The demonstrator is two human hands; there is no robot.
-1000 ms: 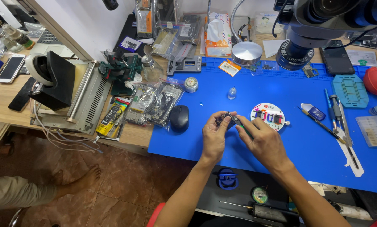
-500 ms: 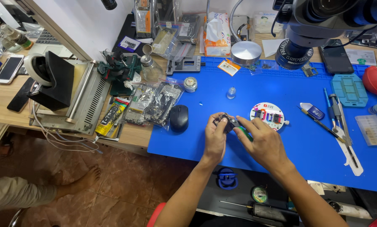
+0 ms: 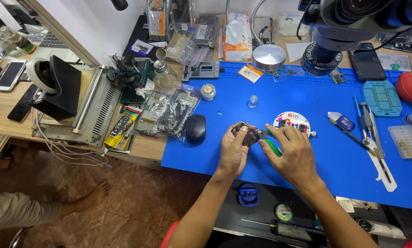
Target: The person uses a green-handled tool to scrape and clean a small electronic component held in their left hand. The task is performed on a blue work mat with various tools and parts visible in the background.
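Over the blue work mat (image 3: 307, 156), my left hand (image 3: 232, 151) pinches a small dark circuit board (image 3: 245, 133) between thumb and fingers. My right hand (image 3: 294, 156) grips a green-handled tool (image 3: 273, 146) whose tip meets the board's right edge. The two hands nearly touch above the mat's front middle. A round white tape roll (image 3: 292, 123) lies just behind my right hand. A black mouse (image 3: 196, 128) sits to the left of my left hand.
A microscope head (image 3: 348, 23) hangs over the back right. Tweezers and drivers (image 3: 366, 128), a teal tray (image 3: 381, 97) and a red blower (image 3: 411, 87) lie on the right. Bagged parts (image 3: 169, 112) and a grey machine (image 3: 73, 105) stand left. A person's bare foot (image 3: 93, 195) rests on the floor.
Both hands stay in place over the mat. The board has turned slightly in my left fingers while the tool tip works at its edge.
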